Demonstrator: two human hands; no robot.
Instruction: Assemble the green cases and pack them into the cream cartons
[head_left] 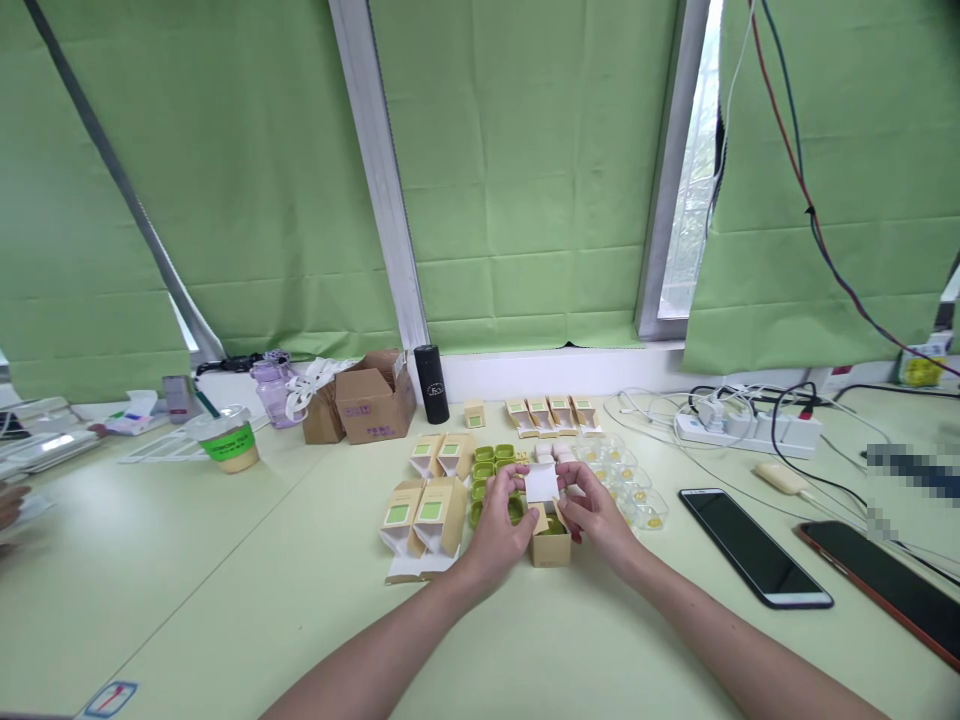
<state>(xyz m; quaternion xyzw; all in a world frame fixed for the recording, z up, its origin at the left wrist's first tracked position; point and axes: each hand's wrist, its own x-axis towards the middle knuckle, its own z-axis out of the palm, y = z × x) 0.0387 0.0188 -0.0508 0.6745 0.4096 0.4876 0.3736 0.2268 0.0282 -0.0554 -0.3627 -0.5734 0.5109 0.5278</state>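
A small brown cardboard box (551, 551) stands upright on the table in front of me, its white-lined lid flap (541, 484) raised. Something green (555, 525) shows inside it. My left hand (501, 525) pinches the box's flaps from the left, and my right hand (596, 512) grips them from the right. Just behind my left hand lie green moulded trays (484, 468), partly covered by it. Clear plastic cups with yellow bits (641, 497) lie beyond my right hand. Small pale pink items (562, 453) sit behind the box.
Open cardboard boxes with green labels (431, 510) stand to the left, more boxes (559, 412) at the back. Two phones (754, 545) and a power strip (750, 435) with cables are on the right. A drink cup (231, 445), carton (375, 400) and black bottle (431, 385) stand left.
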